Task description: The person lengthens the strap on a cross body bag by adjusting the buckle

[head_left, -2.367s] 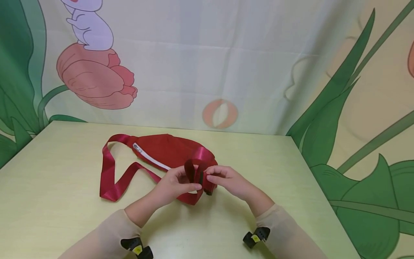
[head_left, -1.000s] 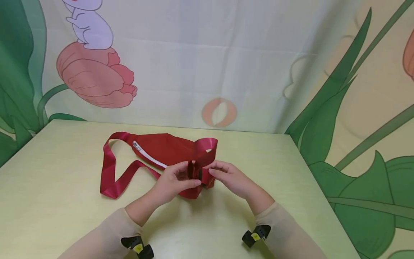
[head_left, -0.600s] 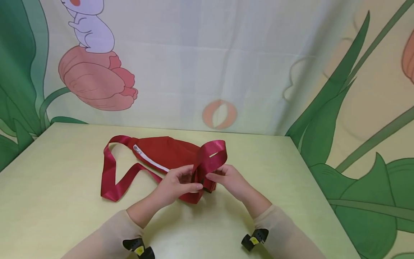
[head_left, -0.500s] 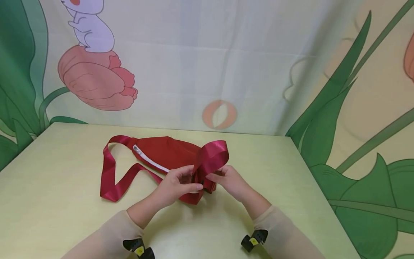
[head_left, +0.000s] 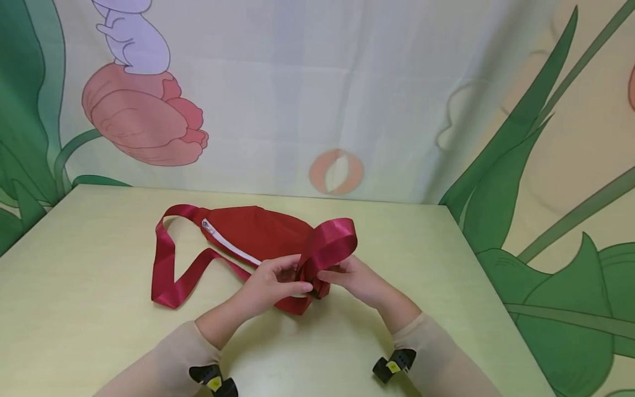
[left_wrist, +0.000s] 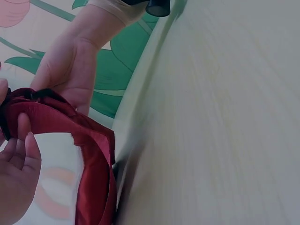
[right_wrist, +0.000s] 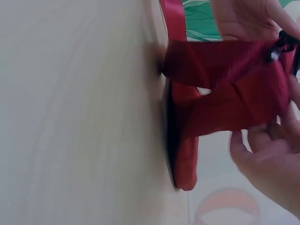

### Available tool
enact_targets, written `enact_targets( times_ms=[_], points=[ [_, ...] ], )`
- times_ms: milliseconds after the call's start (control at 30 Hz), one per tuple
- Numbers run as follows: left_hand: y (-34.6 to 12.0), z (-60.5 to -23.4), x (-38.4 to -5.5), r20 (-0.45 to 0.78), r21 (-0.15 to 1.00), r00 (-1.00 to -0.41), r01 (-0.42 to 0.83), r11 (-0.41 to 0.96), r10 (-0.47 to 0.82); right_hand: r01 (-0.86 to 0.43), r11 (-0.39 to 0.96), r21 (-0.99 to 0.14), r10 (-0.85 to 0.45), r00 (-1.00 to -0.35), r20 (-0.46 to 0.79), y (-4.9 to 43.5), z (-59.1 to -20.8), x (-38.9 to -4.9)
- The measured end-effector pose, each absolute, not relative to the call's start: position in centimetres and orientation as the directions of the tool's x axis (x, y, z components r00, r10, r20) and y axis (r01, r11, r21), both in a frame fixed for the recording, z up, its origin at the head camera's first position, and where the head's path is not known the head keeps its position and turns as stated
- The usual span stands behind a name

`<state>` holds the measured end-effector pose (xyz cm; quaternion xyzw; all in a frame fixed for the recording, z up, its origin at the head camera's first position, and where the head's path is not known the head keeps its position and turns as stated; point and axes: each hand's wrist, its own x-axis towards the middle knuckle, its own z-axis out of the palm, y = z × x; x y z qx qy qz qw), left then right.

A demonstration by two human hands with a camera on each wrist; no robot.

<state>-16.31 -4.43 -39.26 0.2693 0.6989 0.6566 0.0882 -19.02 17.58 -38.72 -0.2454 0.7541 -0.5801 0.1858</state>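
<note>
Since half a second ago: strap loop (head_left: 331, 238) drawn out wider to the right, past the right hand; both hands lower and closer to the table, otherwise in the same place

Table (head_left: 84, 309): pale yellow-green, set against a backdrop (head_left: 347, 82) printed with leaves, a tulip and a white animal

Bag (head_left: 253, 231): red waist bag with a white zip, lying flat at the table's middle, long side across. Its strap runs off the left end, bends in a flat fold at the far left, and returns along the near edge to the hands

Left hand (head_left: 275, 281): fingers curled, thumb and forefinger pinching the strap at a black buckle (head_left: 308, 275), just in front of the bag

Right hand (head_left: 354, 281): fingers curled, pinching the same strap at the buckle's other side, fingertips nearly meeting those of the left; the loop stands up above them

Sleeves: beige, each with a black wrist camera (head_left: 213, 379)
</note>
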Motion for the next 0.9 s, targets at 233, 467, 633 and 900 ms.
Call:
enact_targets(
  times_ms=[233, 467, 633, 900],
  points=[
    [-4.24, -39.45, -16.25, 0.252, 0.957, -0.844, 0.290, 0.008, 0.473, -0.133, 0.171, -0.976, -0.489, -0.872, 0.033, 17.18, -38.95, -18.81],
    [-4.61, -38.94, -16.36, 0.211, 0.976, -0.859, 0.214, -0.048, 0.466, -0.135, 0.149, -0.980, -0.629, -0.777, 0.011, 17.77, -38.33, -19.02],
    [-4.61, -38.73, -16.45, 0.210, 0.976, -0.847, 0.212, -0.052, 0.488, -0.070, 0.092, -0.993, -0.621, -0.784, -0.003, 17.76, -38.57, -19.42],
    [-4.05, -39.20, -16.23, 0.252, 0.952, -0.816, 0.305, 0.017, 0.520, -0.078, 0.121, -0.990, -0.535, -0.845, 0.001, 17.00, -39.28, -19.09]
  ],
)
